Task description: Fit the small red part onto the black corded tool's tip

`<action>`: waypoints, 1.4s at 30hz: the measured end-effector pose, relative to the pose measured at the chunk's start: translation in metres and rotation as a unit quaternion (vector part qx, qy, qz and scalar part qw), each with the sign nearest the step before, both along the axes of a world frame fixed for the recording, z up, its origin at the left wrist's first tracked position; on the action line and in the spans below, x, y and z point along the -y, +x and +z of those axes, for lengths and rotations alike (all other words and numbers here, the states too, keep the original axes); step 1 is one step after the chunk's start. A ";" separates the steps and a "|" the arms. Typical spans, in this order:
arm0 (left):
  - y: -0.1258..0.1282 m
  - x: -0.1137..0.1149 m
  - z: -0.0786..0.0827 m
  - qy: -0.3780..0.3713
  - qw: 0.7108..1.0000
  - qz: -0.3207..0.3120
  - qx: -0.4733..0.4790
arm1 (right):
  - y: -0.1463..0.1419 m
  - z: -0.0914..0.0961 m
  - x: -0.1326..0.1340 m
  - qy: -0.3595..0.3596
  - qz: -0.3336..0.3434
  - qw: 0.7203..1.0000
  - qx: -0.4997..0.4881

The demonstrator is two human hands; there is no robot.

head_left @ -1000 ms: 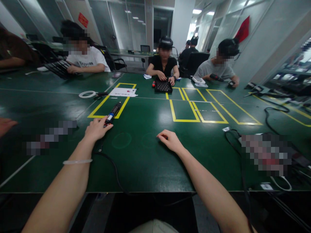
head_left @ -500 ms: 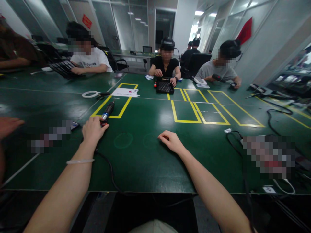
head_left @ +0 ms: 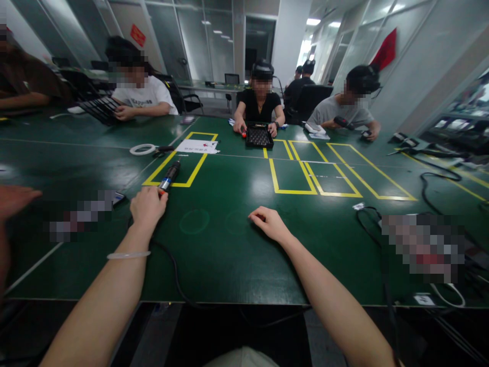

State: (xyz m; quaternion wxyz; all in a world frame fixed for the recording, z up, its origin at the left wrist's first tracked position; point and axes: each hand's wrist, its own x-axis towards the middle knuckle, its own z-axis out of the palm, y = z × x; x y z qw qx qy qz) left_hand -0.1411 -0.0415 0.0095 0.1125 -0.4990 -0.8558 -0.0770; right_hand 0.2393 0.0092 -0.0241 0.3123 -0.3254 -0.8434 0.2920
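Note:
My left hand [head_left: 147,206] rests on the green table [head_left: 229,255] with its fingers curled over the rear end of a black and blue electric screwdriver [head_left: 168,177]. The tool lies flat and points away from me, across the near corner of a yellow taped rectangle [head_left: 183,160]. Its black cord [head_left: 173,270] runs back under my wrist and off the table's front edge. A pale bangle sits on my left wrist. My right hand [head_left: 268,222] lies on the table to the right, fingers loosely curled with nothing in them.
A white tape ring [head_left: 142,149] and a paper sheet [head_left: 197,146] lie beyond the tool. Across the table a person handles a black tray [head_left: 259,136]. Black cables [head_left: 435,178] sprawl at the right. Another person's hand [head_left: 17,199] reaches in at the left edge.
My left hand has drawn slightly left and closed on the screwdriver's rear end, and the tool has swung left with it. My right hand has stayed put.

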 end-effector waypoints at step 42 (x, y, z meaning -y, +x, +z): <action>0.183 0.001 -0.009 0.011 0.790 -0.454 0.412 | -0.005 -0.004 -0.001 -0.171 0.032 0.979 -0.110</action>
